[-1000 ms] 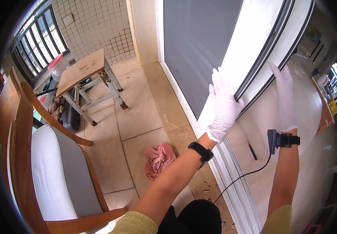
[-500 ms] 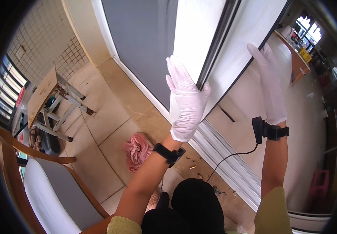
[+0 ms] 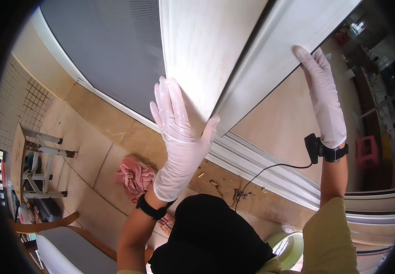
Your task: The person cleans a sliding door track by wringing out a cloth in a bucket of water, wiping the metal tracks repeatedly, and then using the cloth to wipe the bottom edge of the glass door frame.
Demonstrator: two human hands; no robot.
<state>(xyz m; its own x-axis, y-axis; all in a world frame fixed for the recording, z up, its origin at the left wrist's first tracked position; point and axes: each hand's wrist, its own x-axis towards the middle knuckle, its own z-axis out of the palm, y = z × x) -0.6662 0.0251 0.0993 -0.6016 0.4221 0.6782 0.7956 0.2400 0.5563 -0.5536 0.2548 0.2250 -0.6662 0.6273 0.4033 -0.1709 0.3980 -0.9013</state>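
The left hand wears a white glove and lies on the left white panel of a big door, beside its gray screen. Its fingers are a little spread, and the thumb sticks out near a dark strip. The right hand, gloved too, pinches the edge of the right white panel, thumb in front and fingers around the side. The panels stand above a white floor track. A crumpled pink cloth lies on the tiles.
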